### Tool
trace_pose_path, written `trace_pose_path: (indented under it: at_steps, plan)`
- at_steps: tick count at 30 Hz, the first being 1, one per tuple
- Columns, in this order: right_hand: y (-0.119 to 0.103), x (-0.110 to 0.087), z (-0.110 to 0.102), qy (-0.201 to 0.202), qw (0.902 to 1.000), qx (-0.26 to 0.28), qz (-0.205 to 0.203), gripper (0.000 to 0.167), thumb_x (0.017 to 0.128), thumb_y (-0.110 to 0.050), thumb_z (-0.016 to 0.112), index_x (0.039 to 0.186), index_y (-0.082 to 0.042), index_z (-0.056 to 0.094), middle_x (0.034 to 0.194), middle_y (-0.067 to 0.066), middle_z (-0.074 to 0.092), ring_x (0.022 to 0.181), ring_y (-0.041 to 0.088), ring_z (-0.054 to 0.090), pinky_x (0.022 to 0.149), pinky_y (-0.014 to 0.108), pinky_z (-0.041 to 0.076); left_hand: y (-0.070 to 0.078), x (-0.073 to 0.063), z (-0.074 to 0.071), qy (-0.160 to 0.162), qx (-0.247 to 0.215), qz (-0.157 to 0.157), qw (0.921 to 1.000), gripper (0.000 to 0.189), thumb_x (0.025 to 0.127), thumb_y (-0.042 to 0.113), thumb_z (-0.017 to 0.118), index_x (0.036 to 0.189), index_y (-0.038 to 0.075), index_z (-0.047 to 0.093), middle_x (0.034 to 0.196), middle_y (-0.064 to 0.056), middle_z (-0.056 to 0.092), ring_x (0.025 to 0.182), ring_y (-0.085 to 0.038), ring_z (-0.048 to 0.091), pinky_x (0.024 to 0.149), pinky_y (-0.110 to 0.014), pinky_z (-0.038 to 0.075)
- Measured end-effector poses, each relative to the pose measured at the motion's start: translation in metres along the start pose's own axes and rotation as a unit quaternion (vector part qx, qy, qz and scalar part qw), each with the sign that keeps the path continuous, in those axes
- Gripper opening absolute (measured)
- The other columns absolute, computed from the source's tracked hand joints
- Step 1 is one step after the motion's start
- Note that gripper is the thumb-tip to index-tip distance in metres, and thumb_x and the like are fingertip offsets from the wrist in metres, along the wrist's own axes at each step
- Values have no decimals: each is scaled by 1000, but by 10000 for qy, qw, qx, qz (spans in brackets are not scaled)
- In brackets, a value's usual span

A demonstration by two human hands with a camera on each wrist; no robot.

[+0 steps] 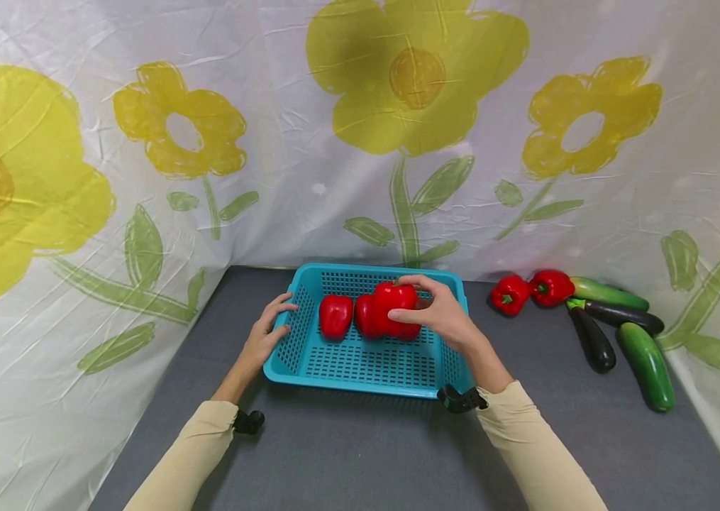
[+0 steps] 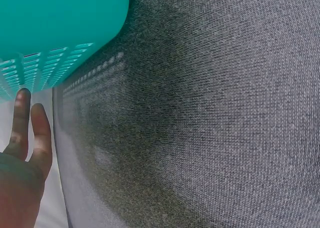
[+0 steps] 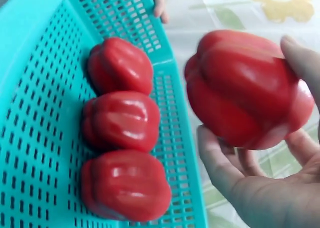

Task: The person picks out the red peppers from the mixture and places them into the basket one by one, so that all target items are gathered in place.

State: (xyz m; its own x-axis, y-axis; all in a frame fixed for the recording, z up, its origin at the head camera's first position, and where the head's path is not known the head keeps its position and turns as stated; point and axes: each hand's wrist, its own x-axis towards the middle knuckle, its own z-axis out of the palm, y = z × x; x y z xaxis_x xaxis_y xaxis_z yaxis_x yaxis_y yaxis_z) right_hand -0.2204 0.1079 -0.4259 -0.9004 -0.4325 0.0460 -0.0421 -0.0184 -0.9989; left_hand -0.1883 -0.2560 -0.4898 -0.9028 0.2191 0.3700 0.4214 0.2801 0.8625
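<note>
R hand (image 1: 445, 316) pinching red pepper (image 1: 390, 304) above basket (image 1: 353, 386).
I see it gripped btw thumb & fingers, w/ 3 more peppers (image 3: 125, 120) in a row inside the basket, per R wrist cam. L hand (image 1: 265, 332) has fingers spread, touching the basket's L edge. Off to the R on the table (image 1: 360, 454), from my head cam: 2 other peppers (image 1: 553, 287), 2 eggplants (image 1: 591, 342), 2 green veg (image 1: 647, 365).

On the left you wear a plain, pale-beige fabric sleeve (image 1: 189, 454) and a small black wrist device (image 1: 248, 422) with a rounded end; on the right, a matching pale-beige sleeve (image 1: 535, 447) (softly creased near its end) and a longer-looking black wrist device (image 1: 460, 399).
</note>
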Motion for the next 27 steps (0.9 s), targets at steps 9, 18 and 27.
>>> trace_pose_path:
  at_steps: [9,18,27]
  plan:
    - [-7,9,14,-119,9985,-533,80,56,90,-15,78,141,-4,56,136,14,55,114,36,58,88,55,52,-3,1,0,41,-141,-91,9999,36,93,-17,46,129,-19,51,154,-38,26,141,-54,22,104,-70,25]
    - [-3,24,28,-25,9979,-635,97,55,88,-15,80,138,-5,59,137,15,55,121,39,52,86,52,53,-2,1,0,-14,-161,-47,9999,36,94,-18,46,129,-19,51,153,-38,26,141,-56,21,103,-71,25]
    - [6,35,42,-13,9995,-214,243,56,87,-10,80,138,-2,57,133,21,57,119,40,53,89,58,51,-2,1,0,-30,-166,-57,9998,36,94,-18,47,130,-19,50,154,-38,25,141,-55,21,102,-70,26]
